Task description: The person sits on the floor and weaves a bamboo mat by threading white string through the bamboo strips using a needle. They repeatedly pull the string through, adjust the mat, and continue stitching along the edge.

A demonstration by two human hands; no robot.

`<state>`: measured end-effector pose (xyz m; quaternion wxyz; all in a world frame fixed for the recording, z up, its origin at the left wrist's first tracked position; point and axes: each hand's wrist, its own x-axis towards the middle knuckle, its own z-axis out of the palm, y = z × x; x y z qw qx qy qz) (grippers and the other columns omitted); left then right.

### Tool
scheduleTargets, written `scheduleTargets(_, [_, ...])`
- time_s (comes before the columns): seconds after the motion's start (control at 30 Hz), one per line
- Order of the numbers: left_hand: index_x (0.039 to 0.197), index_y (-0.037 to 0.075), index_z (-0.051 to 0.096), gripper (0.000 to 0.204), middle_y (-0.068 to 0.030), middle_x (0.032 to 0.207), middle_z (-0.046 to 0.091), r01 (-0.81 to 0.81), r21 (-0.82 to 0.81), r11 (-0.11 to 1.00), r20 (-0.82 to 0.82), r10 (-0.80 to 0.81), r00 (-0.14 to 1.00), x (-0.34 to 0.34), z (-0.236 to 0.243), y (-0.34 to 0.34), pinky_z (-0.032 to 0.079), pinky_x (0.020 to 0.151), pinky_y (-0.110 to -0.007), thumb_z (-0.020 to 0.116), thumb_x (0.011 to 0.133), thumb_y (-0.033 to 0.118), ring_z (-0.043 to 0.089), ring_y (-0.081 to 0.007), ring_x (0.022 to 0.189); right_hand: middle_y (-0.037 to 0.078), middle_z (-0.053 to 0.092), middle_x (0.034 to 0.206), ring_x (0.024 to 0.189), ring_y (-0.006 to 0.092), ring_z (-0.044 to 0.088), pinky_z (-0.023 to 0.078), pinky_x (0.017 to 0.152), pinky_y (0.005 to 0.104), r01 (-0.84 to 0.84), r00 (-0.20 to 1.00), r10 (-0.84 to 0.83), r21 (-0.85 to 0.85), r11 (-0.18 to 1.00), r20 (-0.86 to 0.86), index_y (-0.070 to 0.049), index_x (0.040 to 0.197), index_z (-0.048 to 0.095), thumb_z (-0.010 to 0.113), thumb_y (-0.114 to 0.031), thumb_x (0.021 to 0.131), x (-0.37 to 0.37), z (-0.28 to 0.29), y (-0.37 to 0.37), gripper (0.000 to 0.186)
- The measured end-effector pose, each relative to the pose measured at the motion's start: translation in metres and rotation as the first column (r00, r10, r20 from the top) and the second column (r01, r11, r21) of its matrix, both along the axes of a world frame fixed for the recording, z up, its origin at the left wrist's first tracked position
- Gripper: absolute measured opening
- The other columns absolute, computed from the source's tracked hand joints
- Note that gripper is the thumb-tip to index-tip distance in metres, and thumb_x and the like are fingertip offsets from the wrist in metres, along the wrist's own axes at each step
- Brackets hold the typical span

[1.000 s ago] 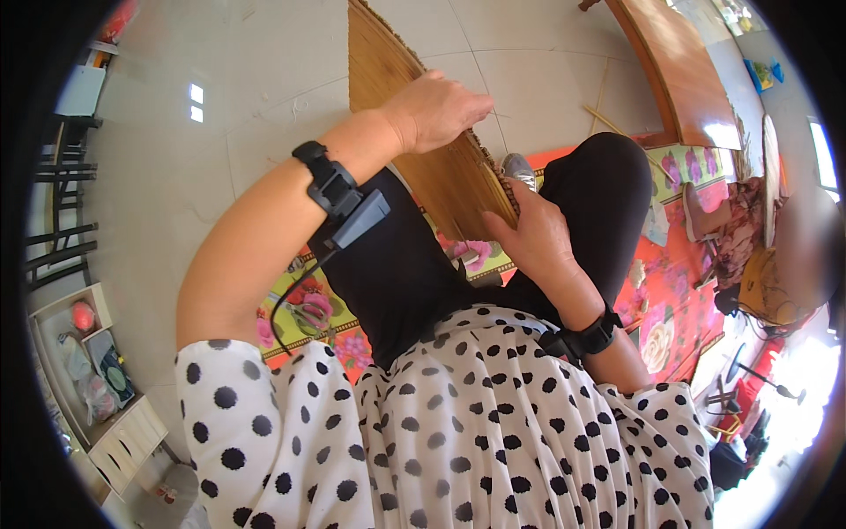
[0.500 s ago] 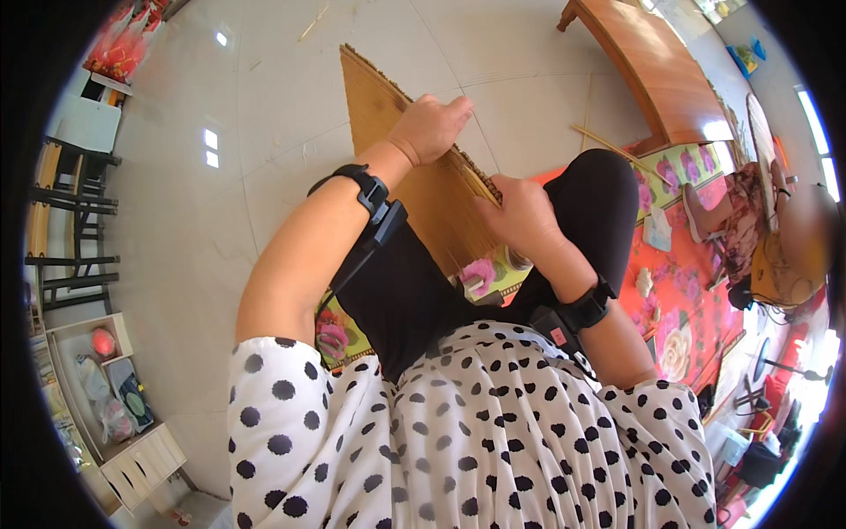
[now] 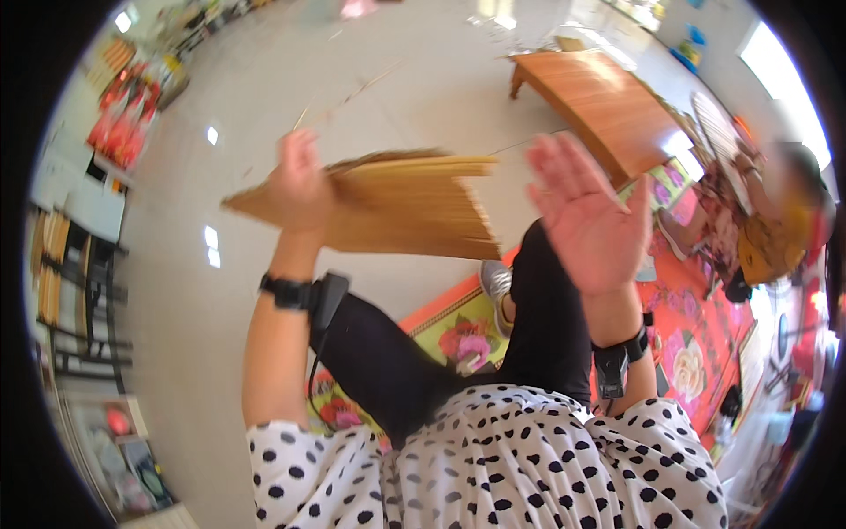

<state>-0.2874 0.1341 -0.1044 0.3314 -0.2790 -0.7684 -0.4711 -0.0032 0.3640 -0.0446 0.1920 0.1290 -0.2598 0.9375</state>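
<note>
A stiff golden-brown sheet (image 3: 410,212), seemingly of thin straw-like strips with ragged edges, hangs in front of me above the floor. Its narrow point is toward the left and its jagged, split end toward the right; its exact kind is unclear. My left hand (image 3: 301,181), somewhat blurred, grips the sheet near that narrow left part. My right hand (image 3: 592,212) is raised apart from the sheet, to its right, with the palm showing, the fingers stretched out and nothing in it.
Under my legs lies a red and green flowered mat (image 3: 687,361). A low brown wooden table (image 3: 590,106) stands ahead on the right. At the right sits another person (image 3: 767,238) in yellow. Black-framed furniture (image 3: 84,326) lines the left, and loose straws (image 3: 374,79) lie on the tiles.
The sheet has swung from a slanted, upright pose to lying crosswise. My left hand has moved left with it; my right hand has let go, opened and moved right. The view has tilted up.
</note>
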Motion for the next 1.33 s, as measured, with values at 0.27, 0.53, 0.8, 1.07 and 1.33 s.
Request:
scheduleTargets(0.27, [0.108, 0.001, 0.062, 0.026, -0.0049, 0.08, 0.061, -0.088, 0.158, 0.984, -0.051, 0.097, 0.994, -0.018, 0.029, -0.054, 0.049, 0.065, -0.03, 0.046, 0.109, 0.021, 0.057, -0.0133, 0.069, 0.026, 0.003, 0.172, 0.161, 0.037, -0.001, 0.017, 0.128, 0.0505, -0.382, 0.917, 0.346, -0.192, 0.904, -0.198, 0.004, 0.163, 0.01, 0.03, -0.077, 0.1, 0.01, 0.02, -0.031, 0.105])
scheduleTargets(0.53, [0.108, 0.003, 0.065, 0.022, -0.0082, 0.074, 0.061, -0.213, 0.017, 0.977, -0.169, 0.212, 0.963, 0.014, 0.029, -0.081, 0.049, 0.062, -0.033, 0.048, 0.108, 0.017, 0.059, -0.0162, 0.065, 0.02, 0.041, 0.16, 0.148, 0.0314, 0.039, 0.036, 0.118, 0.0449, 0.003, 0.984, -0.076, 0.417, 0.909, 0.158, 0.0, 0.157, 0.036, 0.048, -0.062, 0.102, 0.013, -0.002, -0.035, 0.084])
scheduleTargets(0.8, [0.103, -0.002, 0.065, 0.014, -0.0117, 0.073, 0.065, -0.214, -0.006, 0.977, -0.47, 0.187, 0.863, 0.084, 0.093, -0.072, 0.049, 0.054, -0.034, 0.054, 0.103, 0.006, 0.062, -0.0266, 0.058, 0.011, 0.063, 0.141, 0.132, 0.0237, 0.057, 0.047, 0.106, 0.0406, 0.202, 0.81, -0.578, 0.878, 0.433, 0.099, -0.005, 0.144, 0.055, 0.084, -0.022, 0.082, 0.011, 0.003, -0.062, 0.071])
scheduleTargets(1.07, [0.102, -0.003, 0.065, 0.009, -0.013, 0.074, 0.066, -0.237, 0.046, 0.97, -0.571, 0.22, 0.791, 0.121, 0.157, -0.055, 0.049, 0.054, -0.035, 0.057, 0.1, 0.002, 0.064, -0.0274, 0.059, 0.006, 0.076, 0.105, 0.095, 0.0101, 0.067, 0.056, 0.086, 0.0287, 0.22, 0.887, -0.423, 0.633, 0.742, 0.187, 0.002, 0.12, 0.07, 0.082, -0.017, 0.091, -0.027, 0.003, -0.095, 0.036])
scheduleTargets(1.33, [0.105, 0.001, 0.067, 0.01, -0.0111, 0.082, 0.072, -0.17, 0.136, 0.976, -0.757, 0.214, 0.618, 0.163, 0.284, -0.059, 0.053, 0.058, -0.035, 0.06, 0.102, 0.008, 0.069, -0.0249, 0.062, 0.004, 0.075, 0.108, 0.097, 0.0116, 0.067, 0.056, 0.089, 0.0294, 0.475, 0.879, -0.392, 0.442, 0.761, -0.271, 0.0, 0.122, 0.071, 0.078, -0.005, 0.093, -0.04, 0.079, -0.096, 0.03])
